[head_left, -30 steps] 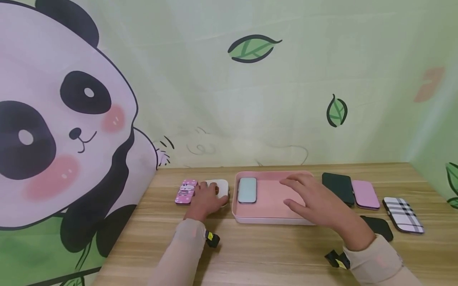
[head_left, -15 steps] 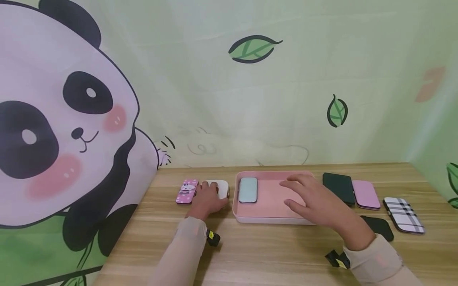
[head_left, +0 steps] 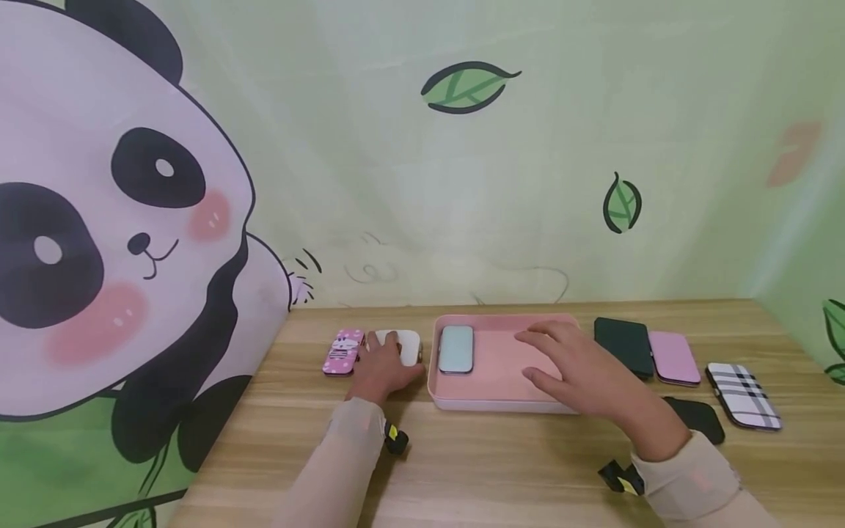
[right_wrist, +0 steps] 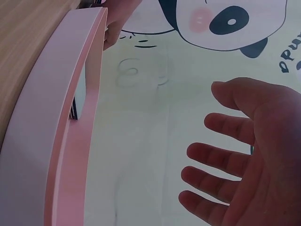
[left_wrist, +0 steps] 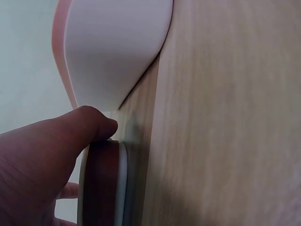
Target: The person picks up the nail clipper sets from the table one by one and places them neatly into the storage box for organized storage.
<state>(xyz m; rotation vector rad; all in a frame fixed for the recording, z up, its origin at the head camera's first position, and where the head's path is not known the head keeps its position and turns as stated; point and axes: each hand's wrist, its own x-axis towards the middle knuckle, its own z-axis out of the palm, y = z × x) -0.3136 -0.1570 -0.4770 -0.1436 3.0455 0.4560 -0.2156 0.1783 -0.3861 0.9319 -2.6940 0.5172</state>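
Note:
My left hand point(head_left: 384, 374) lies over a small white rounded case point(head_left: 411, 347) on the table, its fingers across the top. In the left wrist view the thumb rests against the end of the case point(left_wrist: 102, 183), with fingertips showing on its far side. The palm hides part of the case. A pink case with a cat picture point(head_left: 342, 353) lies just left of that hand. My right hand point(head_left: 587, 374) hovers over the right part of a pink tray point(head_left: 502, 405), fingers spread and holding nothing. Inside the tray, at its left end, lies a pale blue case point(head_left: 456, 350).
Right of the tray lie a dark green case point(head_left: 623, 346), a plain pink case point(head_left: 673, 358), a plaid case point(head_left: 744, 397) and a black case point(head_left: 700, 420), partly behind the right wrist. A panda-printed cloth point(head_left: 370, 183) hangs behind the wooden table point(head_left: 502, 469).
The left hand's thumb has shifted slightly along the white case's near right corner, and its fingers moved a little. The right hand and the tray stay where they were.

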